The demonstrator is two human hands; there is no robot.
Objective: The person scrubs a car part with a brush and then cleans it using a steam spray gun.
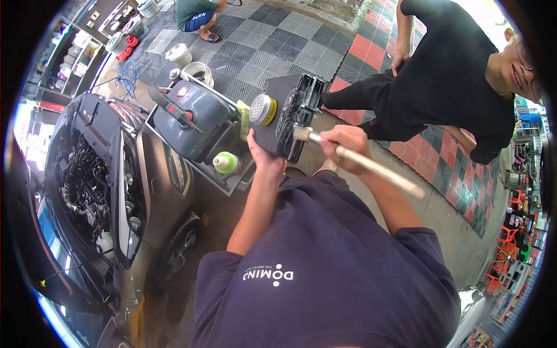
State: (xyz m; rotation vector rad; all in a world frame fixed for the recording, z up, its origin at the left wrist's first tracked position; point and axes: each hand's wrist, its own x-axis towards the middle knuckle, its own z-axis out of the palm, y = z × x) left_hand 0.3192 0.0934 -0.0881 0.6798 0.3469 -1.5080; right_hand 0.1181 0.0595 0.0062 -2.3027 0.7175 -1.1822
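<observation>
My left hand (268, 155) is closed on the lower edge of a dark, flat car part (268, 130) with a black ridged section (299, 116). Whitish streaks, perhaps foam, show on the ridges. My right hand (347, 145) grips a long brush with a pale handle (383, 169), and its bristles (301, 133) meet or nearly meet the ridged section. A round tin with a yellow label (263, 110) overlaps the part's left side; whether it rests on it or is attached, I cannot tell.
On my left a cart (229, 187) carries a grey machine (200, 124) and a green-and-white bottle (226, 163). Beyond it is a car with an exposed engine bay (87, 180). A person in black (435, 75) stands at right; another (200, 17) crouches far off. Buckets (178, 54) stand ahead.
</observation>
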